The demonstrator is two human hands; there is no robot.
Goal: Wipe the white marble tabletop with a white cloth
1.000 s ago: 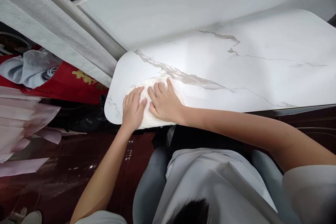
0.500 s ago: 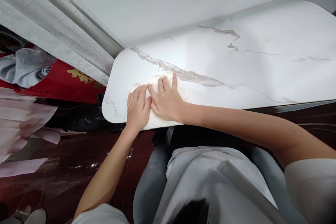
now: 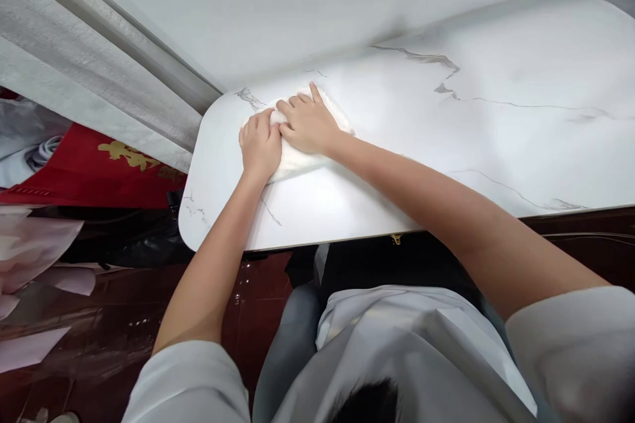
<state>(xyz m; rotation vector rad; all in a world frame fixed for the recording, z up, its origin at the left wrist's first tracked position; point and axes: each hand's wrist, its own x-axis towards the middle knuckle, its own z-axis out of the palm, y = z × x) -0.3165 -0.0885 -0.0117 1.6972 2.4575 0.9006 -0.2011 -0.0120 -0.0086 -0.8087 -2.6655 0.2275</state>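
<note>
A white cloth (image 3: 302,160) lies on the white marble-patterned tabletop (image 3: 391,198), towards its left end. My left hand (image 3: 261,145) presses on the cloth's left side, its fingers together and bent over the fabric. Just to the right, my right hand (image 3: 310,122) bears down on the upper part of the cloth, fingers bent on it and the little finger sticking out. A small fold of cloth bunches up between the two hands. Both palms face down, hiding part of the cloth.
A pale panel (image 3: 297,6) rises along the table's far edge. Grey-white curtain-like strips (image 3: 99,66) border the left end. Below them are a red bag (image 3: 99,172) with gold print and pink sheets (image 3: 40,244). Dark red tiles (image 3: 149,317) cover the floor.
Both hands have pushed the cloth away from me, from the table's near edge towards its far edge. My arms are stretched further out. The view has shifted slightly.
</note>
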